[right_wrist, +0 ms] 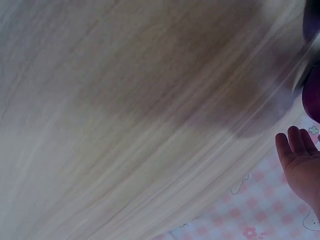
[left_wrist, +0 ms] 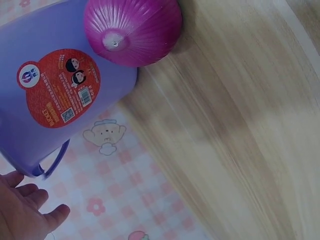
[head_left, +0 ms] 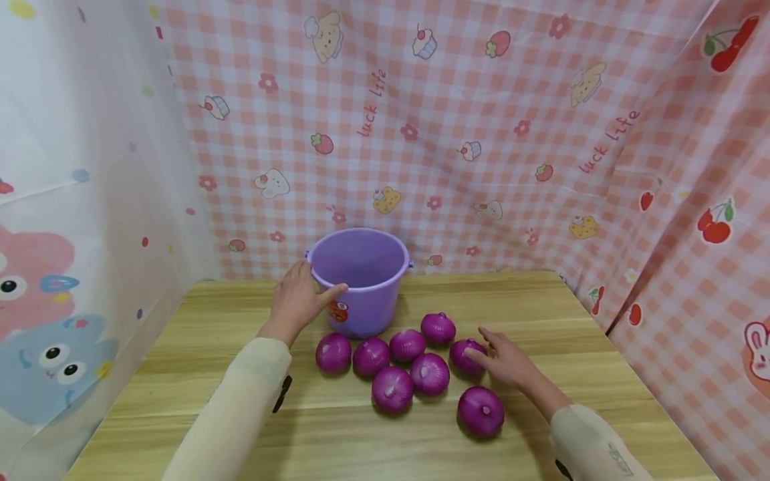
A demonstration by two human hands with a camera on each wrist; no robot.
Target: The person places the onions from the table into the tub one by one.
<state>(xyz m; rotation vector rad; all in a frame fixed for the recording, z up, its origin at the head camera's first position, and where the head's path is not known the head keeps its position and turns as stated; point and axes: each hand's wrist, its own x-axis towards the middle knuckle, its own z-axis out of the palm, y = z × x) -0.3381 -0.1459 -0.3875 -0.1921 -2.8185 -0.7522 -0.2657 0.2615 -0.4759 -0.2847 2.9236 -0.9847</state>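
Note:
A purple bucket [head_left: 375, 307] with a red label [left_wrist: 62, 90] stands upright at the back of the table. My left hand [head_left: 295, 302] is at its left rim, fingers loosely extended and the thumb reaching across the front. In the left wrist view that hand's fingertips lie right by the rim and handle [left_wrist: 57, 160]. My right hand [head_left: 510, 361] is beside a purple onion [head_left: 463, 359], its thumb and fingers spread around the right side. The right wrist view shows its fingers extended close to a dark purple onion [right_wrist: 312, 97], partly cut off by the frame.
Several more purple onions [head_left: 392, 390] lie in front of the bucket, and one onion [head_left: 480, 412] sits nearer the front on the right. They rest on a wood-grain table [head_left: 240, 314]. A pink checked curtain [head_left: 361, 174] hangs behind.

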